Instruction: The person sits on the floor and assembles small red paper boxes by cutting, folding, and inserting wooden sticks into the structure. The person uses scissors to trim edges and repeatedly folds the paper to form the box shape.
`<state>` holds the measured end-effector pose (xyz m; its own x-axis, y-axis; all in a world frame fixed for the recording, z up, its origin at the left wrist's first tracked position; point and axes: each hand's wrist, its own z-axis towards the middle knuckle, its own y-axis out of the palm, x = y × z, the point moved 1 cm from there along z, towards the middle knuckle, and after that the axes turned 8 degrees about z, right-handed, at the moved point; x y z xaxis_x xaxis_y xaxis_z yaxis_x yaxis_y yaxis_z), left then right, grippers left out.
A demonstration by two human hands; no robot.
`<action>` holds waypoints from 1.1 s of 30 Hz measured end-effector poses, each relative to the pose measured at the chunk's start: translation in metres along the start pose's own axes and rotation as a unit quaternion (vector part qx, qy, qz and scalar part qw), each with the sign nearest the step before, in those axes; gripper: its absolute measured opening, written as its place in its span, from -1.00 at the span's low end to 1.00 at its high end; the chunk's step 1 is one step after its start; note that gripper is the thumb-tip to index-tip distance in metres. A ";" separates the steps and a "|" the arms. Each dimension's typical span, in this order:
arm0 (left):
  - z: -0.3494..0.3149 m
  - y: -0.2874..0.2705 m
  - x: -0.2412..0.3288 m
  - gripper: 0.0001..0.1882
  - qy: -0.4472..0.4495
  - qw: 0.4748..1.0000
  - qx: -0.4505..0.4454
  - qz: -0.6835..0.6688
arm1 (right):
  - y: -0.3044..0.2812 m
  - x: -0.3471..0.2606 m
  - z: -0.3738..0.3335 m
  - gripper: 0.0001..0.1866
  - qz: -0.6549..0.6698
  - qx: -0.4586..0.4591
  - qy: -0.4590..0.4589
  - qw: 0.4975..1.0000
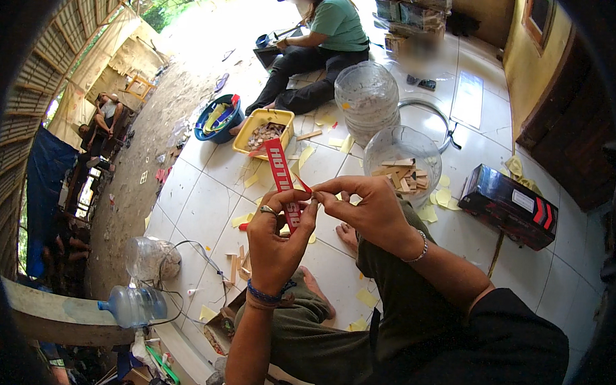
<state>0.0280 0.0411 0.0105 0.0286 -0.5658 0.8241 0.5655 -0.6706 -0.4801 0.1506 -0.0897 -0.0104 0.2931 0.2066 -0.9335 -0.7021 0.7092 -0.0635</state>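
The left hand (274,240) wears a ring on one finger and, at the wrist, a blue braided band beside a darker, brownish cord. The right hand (370,209) has a thin silvery beaded bracelet at the wrist. Both forearms are bare. A black sleeve covers the right upper arm, part of a black top. The trousers are olive green, and the feet are bare.

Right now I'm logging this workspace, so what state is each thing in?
Red strip: pinched between both hands, held up.
Left hand: grip shut on the strip.
Right hand: fingertips pinching the strip's end.
Clear jar: open, holding wooden pieces.
Yellow tub: open, partly filled.
Black and red box: closed, lying flat.
Stacked clear jars: upside down.
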 end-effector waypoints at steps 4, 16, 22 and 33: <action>0.001 -0.001 0.000 -0.83 0.016 0.999 0.028 0.016 | 0.002 0.000 -0.001 -0.81 -0.009 -0.001 -0.011 1.000; 0.002 -0.015 -0.007 -0.85 -0.075 0.995 0.048 -0.047 | -0.006 0.001 0.002 -0.79 -0.040 0.055 -0.003 0.998; 0.007 -0.051 -0.020 -0.80 -0.076 0.980 0.176 -0.059 | -0.024 0.009 0.005 -0.82 -0.098 0.123 -0.024 0.987; 0.005 -0.040 -0.020 -0.79 -0.157 0.960 0.130 -0.193 | -0.009 0.003 0.003 -0.82 -0.139 -0.032 -0.176 0.974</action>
<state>0.0084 0.0819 0.0147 -0.0005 -0.1007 0.9949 0.7695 -0.6354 -0.0639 0.1598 -0.0934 -0.0112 0.6737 0.2397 -0.6990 -0.6001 0.7295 -0.3282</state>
